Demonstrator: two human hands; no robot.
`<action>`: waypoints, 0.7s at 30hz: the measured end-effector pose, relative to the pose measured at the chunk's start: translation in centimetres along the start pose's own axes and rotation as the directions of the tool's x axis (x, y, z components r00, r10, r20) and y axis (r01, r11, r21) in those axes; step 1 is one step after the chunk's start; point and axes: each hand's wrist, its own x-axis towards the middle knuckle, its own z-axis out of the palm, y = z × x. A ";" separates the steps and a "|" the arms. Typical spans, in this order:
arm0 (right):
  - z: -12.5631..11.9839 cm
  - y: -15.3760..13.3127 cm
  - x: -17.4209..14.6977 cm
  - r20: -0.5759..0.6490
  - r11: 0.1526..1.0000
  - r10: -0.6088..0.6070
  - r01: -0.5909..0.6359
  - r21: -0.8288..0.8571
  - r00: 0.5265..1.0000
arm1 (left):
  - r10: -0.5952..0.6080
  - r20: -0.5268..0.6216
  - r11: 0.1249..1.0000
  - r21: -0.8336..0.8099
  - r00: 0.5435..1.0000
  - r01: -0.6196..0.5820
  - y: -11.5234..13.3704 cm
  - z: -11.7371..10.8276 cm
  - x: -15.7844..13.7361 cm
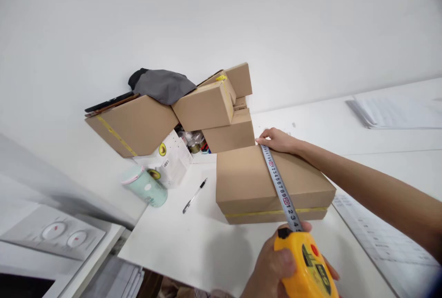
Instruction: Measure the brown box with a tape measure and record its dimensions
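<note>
A brown cardboard box [248,173] with a yellow stripe along its near side lies on the white table. The silver blade of a yellow tape measure [307,265] stretches across its top, numbers facing up. My left hand [272,265] is closed round the tape measure's case, which is in front of the box's near side. At the box's far edge, my right hand [276,140] pinches the far end of the blade, its forearm reaching over the box from the right. The fingertips hide the blade's tip.
A pen [195,195] lies left of the box. Stacked cartons [203,107] with a grey cloth [162,85] stand behind, near the wall. A green tumbler [148,189] and a white avocado-print box [172,162] are at the left. Papers [397,109] lie far right.
</note>
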 end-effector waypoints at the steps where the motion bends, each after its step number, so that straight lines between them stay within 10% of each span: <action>1: 0.0 0.2 0.0 0.007 1.000 0.010 -0.009 -0.010 1.000 | 0.007 0.004 1.000 -0.001 1.000 -0.007 -0.1 -0.2 0.1; 9: -0.2 -0.2 -1.1 0.145 1.000 0.005 -0.003 -0.021 0.989 | -0.016 -0.112 0.997 0.067 0.994 0.024 -6.9 -5.9 1.7; 21: 0.0 -0.7 -1.3 0.089 0.999 0.016 -0.019 0.031 0.996 | -0.028 -0.129 0.999 -0.043 0.991 0.022 -3.0 1.3 0.4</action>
